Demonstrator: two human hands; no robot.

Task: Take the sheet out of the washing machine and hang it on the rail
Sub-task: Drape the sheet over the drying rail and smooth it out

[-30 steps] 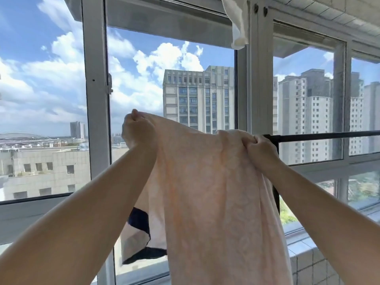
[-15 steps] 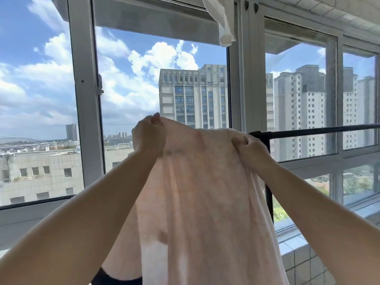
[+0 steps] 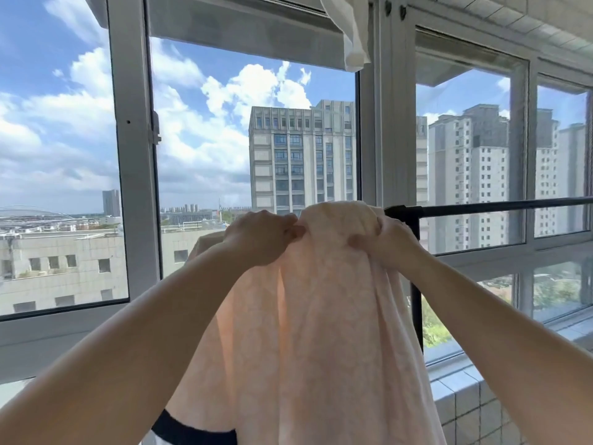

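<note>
A pale peach sheet [image 3: 321, 316] hangs in long folds in front of me, with a white and dark-striped part at the bottom left. Its bunched top edge is level with the left end of the black rail [image 3: 500, 205], which runs off to the right in front of the windows. My left hand [image 3: 260, 236] grips the top of the sheet on the left. My right hand [image 3: 390, 240] grips it on the right, just beside the rail's end and its black upright post [image 3: 416, 303]. Whether the sheet rests on the rail is hidden by the cloth.
Large grey-framed windows [image 3: 134, 175] stand straight ahead, with tall buildings beyond. A white cloth [image 3: 353, 36] hangs from above near the top centre. A tiled ledge [image 3: 465, 399] runs below the right-hand windows.
My hands have come closer together, bunching the sheet's top edge narrower. The left hand moved right towards the rail end, and the sheet's top now sits level with the rail.
</note>
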